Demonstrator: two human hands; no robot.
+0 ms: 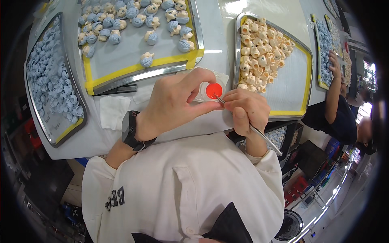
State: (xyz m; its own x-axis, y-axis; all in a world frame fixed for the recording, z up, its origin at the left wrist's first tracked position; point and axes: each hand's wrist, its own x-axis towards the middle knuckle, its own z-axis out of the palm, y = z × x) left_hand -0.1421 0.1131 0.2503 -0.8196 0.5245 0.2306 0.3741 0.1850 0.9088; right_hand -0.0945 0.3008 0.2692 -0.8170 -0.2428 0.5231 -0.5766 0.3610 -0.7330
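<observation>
A small round cup (206, 91) with a pale rim holds bright orange-red paint (212, 90). My left hand (174, 101), with a black watch on its wrist, curls its thumb and index finger around the cup's side. In my right hand (248, 109) is a thin metal tool (264, 138), gripped between thumb and fingers. The tool's tip dips into the red, close to my left thumb. Beyond my hands, a tray (117, 60) edged with yellow tape carries many small doll heads (152, 37) with blue hair.
At the right, a metal tray (287, 89) holds a heap of cream hollow doll parts (259, 52). Another tray (60, 139) at the left is full of blue pieces (56, 81). A folded white cloth (111, 112) lies near my left wrist. A co-worker (336, 109) reaches toward farther trays.
</observation>
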